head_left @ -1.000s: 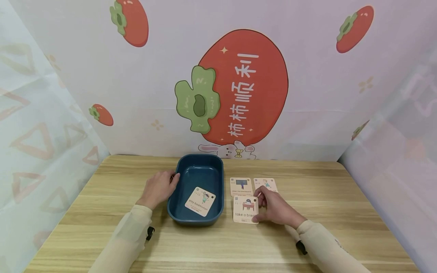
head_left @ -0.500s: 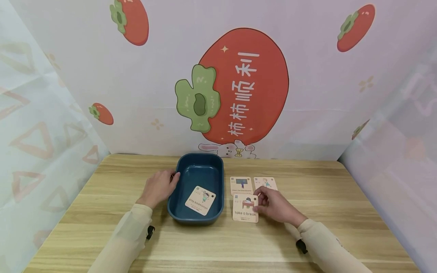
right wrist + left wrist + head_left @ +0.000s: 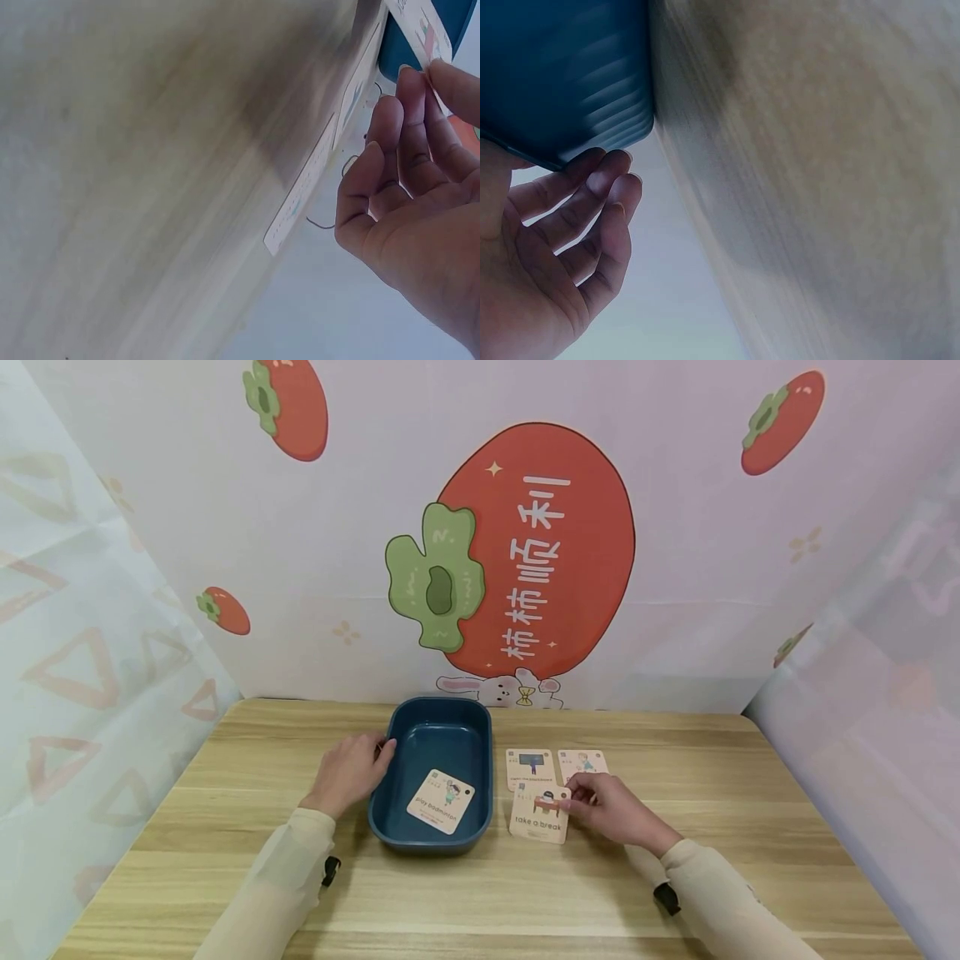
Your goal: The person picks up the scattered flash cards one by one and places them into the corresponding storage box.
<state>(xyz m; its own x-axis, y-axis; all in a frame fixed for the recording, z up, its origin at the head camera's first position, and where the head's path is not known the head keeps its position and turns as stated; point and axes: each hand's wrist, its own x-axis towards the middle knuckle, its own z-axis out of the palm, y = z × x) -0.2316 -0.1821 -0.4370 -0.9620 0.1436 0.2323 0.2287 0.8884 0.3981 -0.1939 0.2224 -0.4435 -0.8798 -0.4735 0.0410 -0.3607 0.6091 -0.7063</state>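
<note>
In the head view, my left hand (image 3: 347, 774) holds the left rim of a deep blue plastic bin (image 3: 435, 745), thumb over the edge and fingers outside. The left wrist view shows those fingers (image 3: 600, 240) bent beside the bin's ribbed wall (image 3: 607, 90). Inside the bin lies a square "play badminton" card (image 3: 441, 802). My right hand (image 3: 617, 810) pinches the right edge of a "take a break" card (image 3: 538, 823) between thumb and fingers. That card is tilted and lifted off the table in the right wrist view.
Behind the held card lie a blackboard card (image 3: 529, 766) and another picture card (image 3: 582, 762), the latter partly covered by my right hand. The wooden table (image 3: 465, 910) ends at a patterned backdrop (image 3: 675, 652) at the back.
My right fingers have taken hold of the "take a break" card, and it has risen and tilted off the table. My left hand and the bin have stayed in place.
</note>
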